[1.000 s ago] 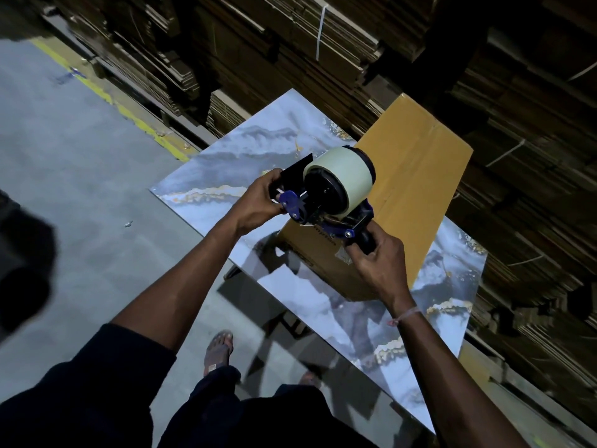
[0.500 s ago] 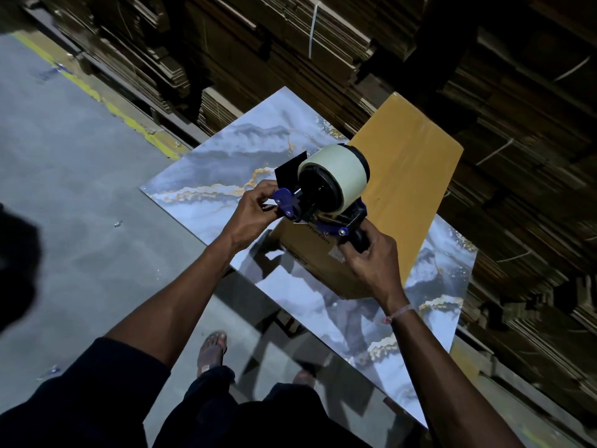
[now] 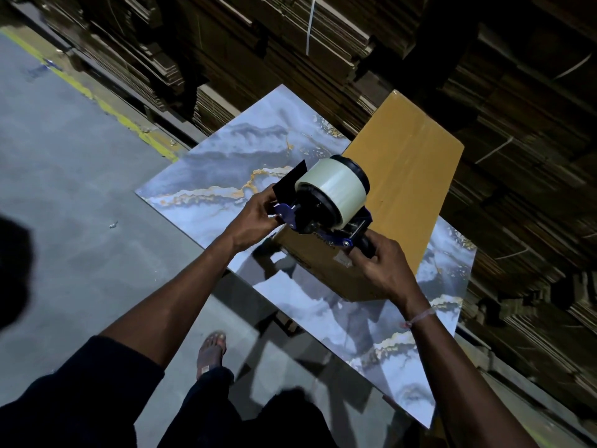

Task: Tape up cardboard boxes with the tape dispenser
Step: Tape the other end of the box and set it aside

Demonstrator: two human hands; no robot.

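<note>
Right hand (image 3: 382,265) grips tape dispenser (image 3: 326,202) handle at 4 o'clock; left hand (image 3: 255,215) pinches its front end at 9 o'clock, above cardboard box (image 3: 410,176).

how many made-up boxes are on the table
1. The box lies on the table, under the tape dispenser held by the left hand and right hand. Flat cardboard stacks behind may hide others.

A dim warehouse or packing area is showing here: stacks of flattened cardboard (image 3: 339,40) are rising beyond the hands, a grey concrete floor (image 3: 64,176) with a yellow painted line (image 3: 106,108) is stretching away to their left.
</note>
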